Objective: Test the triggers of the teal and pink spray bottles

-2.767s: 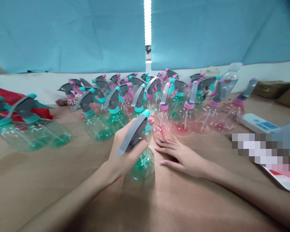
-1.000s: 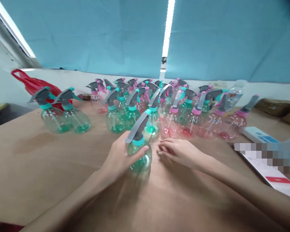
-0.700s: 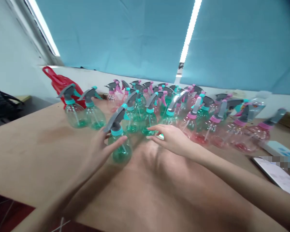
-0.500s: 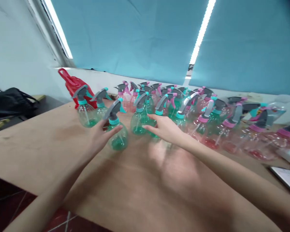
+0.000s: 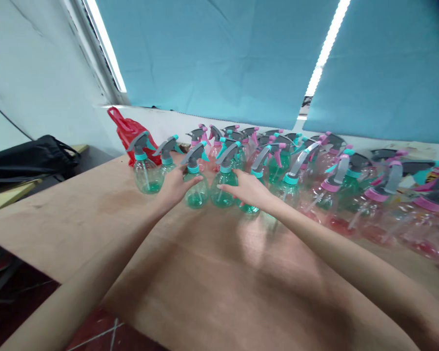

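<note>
bottle (image 5: 196, 197) clasped by left grip (image 5: 175, 186) has moved beside another green bottle (image 5: 222, 197); right grip (image 5: 251, 190) unclear

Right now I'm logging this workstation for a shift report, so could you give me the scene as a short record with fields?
Left hand: on the left side of a green spray bottle, holding it
Right hand: at the next green bottle; whether it grips cannot be told
Held bottle's stance: upright on the brown table
Left of the hands: two more green bottles, with a red plastic bag behind them
Right of the hands: more bottles, including pink-collared bottles
Backdrop: blue sheet
</note>
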`<action>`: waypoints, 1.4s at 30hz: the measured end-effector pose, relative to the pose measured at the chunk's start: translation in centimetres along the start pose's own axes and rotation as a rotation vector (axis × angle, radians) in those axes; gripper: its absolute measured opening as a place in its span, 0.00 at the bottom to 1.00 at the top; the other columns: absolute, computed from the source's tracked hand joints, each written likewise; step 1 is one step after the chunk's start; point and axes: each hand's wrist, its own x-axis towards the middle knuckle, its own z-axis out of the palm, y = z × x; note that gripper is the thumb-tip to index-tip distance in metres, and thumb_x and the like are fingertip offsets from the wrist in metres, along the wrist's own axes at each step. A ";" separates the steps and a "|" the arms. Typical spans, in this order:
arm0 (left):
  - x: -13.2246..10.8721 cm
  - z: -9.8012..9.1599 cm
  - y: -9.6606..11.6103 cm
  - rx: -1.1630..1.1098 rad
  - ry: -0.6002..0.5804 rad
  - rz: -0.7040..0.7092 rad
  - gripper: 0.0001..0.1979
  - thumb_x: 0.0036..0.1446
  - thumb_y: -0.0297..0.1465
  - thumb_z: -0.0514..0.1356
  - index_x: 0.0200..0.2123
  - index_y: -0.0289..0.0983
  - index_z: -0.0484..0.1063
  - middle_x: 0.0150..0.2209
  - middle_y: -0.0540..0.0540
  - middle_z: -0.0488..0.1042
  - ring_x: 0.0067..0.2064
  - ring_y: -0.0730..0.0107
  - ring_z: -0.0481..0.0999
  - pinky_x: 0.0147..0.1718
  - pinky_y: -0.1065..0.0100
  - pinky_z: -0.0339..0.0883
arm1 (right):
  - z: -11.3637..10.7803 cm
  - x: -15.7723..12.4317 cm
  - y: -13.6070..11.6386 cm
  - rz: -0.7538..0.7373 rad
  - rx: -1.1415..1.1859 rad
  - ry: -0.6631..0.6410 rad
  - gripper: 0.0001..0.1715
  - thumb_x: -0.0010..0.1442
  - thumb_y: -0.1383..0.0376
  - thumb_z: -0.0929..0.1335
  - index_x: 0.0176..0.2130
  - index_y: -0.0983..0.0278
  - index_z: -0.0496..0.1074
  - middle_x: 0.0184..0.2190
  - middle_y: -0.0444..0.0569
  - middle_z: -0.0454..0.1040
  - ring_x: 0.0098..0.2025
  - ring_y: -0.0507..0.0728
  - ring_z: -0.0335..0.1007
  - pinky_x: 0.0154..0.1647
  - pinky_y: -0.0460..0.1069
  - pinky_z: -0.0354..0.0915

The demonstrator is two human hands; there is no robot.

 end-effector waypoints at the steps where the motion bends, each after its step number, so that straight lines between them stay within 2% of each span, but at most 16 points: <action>1: 0.3 0.1 0.0 0.008 -0.003 0.003 0.22 0.56 0.40 0.63 0.50 0.34 0.72 0.49 0.38 0.78 0.50 0.51 0.77 0.48 0.58 0.69 | 0.0 0.2 -0.1 0.005 0.003 -0.002 0.41 0.62 0.51 0.68 0.65 0.70 0.56 0.32 0.52 0.77 0.17 0.53 0.69 0.25 0.51 0.67; 8: 1.7 0.7 -0.4 0.085 0.015 0.000 0.21 0.56 0.39 0.63 0.51 0.35 0.72 0.47 0.37 0.79 0.51 0.47 0.77 0.48 0.55 0.69 | 0.5 1.3 -0.4 0.024 0.060 -0.001 0.32 0.62 0.52 0.68 0.57 0.70 0.62 0.32 0.53 0.76 0.18 0.52 0.69 0.21 0.48 0.67; 15: 2.3 1.1 -1.0 0.090 0.045 0.032 0.25 0.58 0.38 0.63 0.55 0.32 0.68 0.48 0.36 0.78 0.49 0.49 0.78 0.46 0.57 0.71 | 1.0 1.8 -0.6 0.035 0.081 -0.001 0.27 0.62 0.58 0.71 0.53 0.70 0.61 0.30 0.50 0.75 0.16 0.50 0.67 0.17 0.46 0.65; 20: 1.6 1.7 -0.9 0.107 0.100 0.089 0.26 0.60 0.38 0.61 0.59 0.34 0.63 0.51 0.36 0.76 0.53 0.50 0.76 0.50 0.55 0.69 | 1.1 2.1 -0.4 0.040 0.066 0.008 0.30 0.59 0.58 0.73 0.51 0.70 0.60 0.31 0.52 0.75 0.16 0.51 0.67 0.17 0.47 0.66; 25: -0.9 1.8 -0.6 0.126 0.159 0.138 0.31 0.61 0.39 0.60 0.63 0.34 0.57 0.57 0.33 0.70 0.59 0.51 0.70 0.56 0.54 0.63 | 0.8 2.2 -0.4 0.024 0.061 -0.026 0.31 0.58 0.55 0.74 0.51 0.70 0.61 0.28 0.52 0.76 0.18 0.54 0.69 0.19 0.48 0.68; 30: -2.8 2.2 -0.8 0.159 0.197 0.107 0.36 0.60 0.39 0.62 0.65 0.33 0.51 0.58 0.30 0.67 0.62 0.46 0.66 0.59 0.48 0.59 | 0.5 2.1 -0.6 0.013 0.074 -0.046 0.35 0.59 0.53 0.72 0.53 0.72 0.60 0.28 0.55 0.77 0.23 0.57 0.74 0.22 0.50 0.71; 37: -1.7 3.3 -1.4 0.155 0.172 0.056 0.37 0.56 0.37 0.65 0.63 0.28 0.54 0.57 0.27 0.68 0.61 0.43 0.67 0.58 0.48 0.62 | 0.7 2.2 -0.4 -0.014 0.080 -0.054 0.39 0.58 0.52 0.73 0.56 0.73 0.58 0.35 0.60 0.77 0.26 0.59 0.76 0.21 0.49 0.71; 42: -1.4 3.2 -1.7 0.130 0.158 0.045 0.35 0.56 0.36 0.64 0.62 0.30 0.55 0.60 0.26 0.66 0.62 0.44 0.66 0.57 0.48 0.63 | 0.4 2.3 0.0 -0.056 0.081 -0.105 0.40 0.58 0.53 0.73 0.58 0.72 0.57 0.33 0.58 0.78 0.25 0.58 0.76 0.21 0.48 0.70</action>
